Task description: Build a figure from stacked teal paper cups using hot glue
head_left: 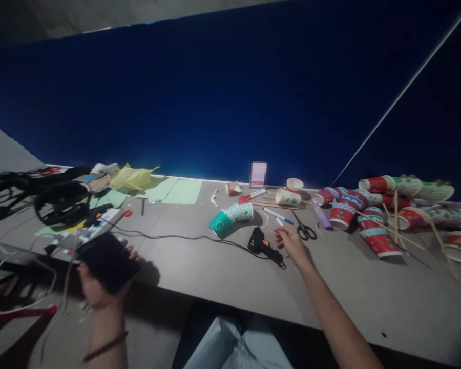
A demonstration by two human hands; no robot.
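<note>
My left hand [94, 287] is closed around a dark smartphone [108, 261], holding it above the table's front edge at the left. The phone's screen looks black. Over the table, my right hand [290, 243] has loosely bent fingers, slightly apart, with nothing visible in them. Just left of it lies a black hot glue gun [263, 246] with orange parts. Beyond the fingers are a blue-and-white marker [278, 215] and black-handled scissors [305, 228]. A teal-and-white stack of paper cups [230, 218] lies on its side near the middle.
Several joined paper cups [376, 233] and wooden sticks [395, 215] cover the right side. At the left are a power strip [100, 228], cables and black headphones [61, 200]. Green paper sheets [182, 191] and a yellow plastic bag [132, 178] lie along the blue wall [200, 102].
</note>
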